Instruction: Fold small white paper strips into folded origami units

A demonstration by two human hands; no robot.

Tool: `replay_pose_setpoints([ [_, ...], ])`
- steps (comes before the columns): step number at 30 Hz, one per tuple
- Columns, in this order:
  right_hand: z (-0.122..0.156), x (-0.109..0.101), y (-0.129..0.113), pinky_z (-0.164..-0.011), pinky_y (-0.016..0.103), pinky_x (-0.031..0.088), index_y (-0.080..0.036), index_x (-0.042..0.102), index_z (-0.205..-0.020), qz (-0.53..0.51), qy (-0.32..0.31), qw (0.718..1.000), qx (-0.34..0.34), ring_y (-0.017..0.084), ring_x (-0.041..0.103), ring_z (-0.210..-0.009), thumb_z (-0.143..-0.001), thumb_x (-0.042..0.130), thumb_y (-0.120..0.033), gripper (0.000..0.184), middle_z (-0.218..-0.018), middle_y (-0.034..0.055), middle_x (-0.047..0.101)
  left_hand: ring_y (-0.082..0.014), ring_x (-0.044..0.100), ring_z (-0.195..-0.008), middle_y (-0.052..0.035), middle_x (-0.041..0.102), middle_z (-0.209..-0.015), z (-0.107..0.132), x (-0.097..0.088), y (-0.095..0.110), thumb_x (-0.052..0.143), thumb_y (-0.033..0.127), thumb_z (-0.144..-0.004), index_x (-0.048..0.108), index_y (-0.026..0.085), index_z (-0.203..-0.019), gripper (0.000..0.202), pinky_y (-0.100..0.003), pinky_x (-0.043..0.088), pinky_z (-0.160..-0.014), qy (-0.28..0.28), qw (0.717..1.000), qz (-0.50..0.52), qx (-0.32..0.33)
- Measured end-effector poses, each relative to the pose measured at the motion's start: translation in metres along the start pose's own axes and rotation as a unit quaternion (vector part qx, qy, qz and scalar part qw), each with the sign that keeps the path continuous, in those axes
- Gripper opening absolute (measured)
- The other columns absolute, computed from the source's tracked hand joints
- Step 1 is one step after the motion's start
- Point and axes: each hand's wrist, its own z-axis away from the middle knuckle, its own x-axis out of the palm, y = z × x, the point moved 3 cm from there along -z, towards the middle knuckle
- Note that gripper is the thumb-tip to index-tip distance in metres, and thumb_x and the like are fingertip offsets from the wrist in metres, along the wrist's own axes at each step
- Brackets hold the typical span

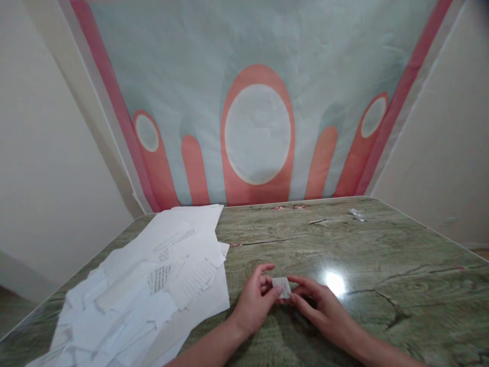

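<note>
A small, whitish square of folded paper (pixel 281 287) is held between my two hands above the table. My left hand (pixel 256 299) is closed on it, with the thumb pressed on its lower face and the index finger raised behind. From the other side, my right hand (pixel 315 300) grips the right edge, index finger at the upper corner and thumb near the lower one. The inner fingertips of both hands are partly hidden.
A wide, untidy heap of white paper sheets (pixel 133 275), some printed, covers the left of the wood-grain table (pixel 275 244). A small crumpled whitish scrap (pixel 357 214) lies at the far right. Behind the table stands a patterned backdrop (pixel 257 132).
</note>
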Motion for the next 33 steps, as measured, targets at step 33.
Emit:
replay_pose_setpoints([
  [33, 0.001, -0.002, -0.011, -0.066, 0.033, 0.033, -0.016, 0.061, -0.09, 0.473, 0.008, 0.812, -0.341, 0.017, 0.048, -0.069, -0.093, 0.039, -0.018, 0.022, -0.074, 0.0046, 0.058, -0.017, 0.052, -0.081, -0.0007, 0.06, -0.081, 0.014, 0.007, 0.025, 0.06, 0.015, -0.08, 0.061, 0.02, -0.079, 0.005, -0.03, 0.034, -0.072, -0.01, 0.808, -0.539, 0.236],
])
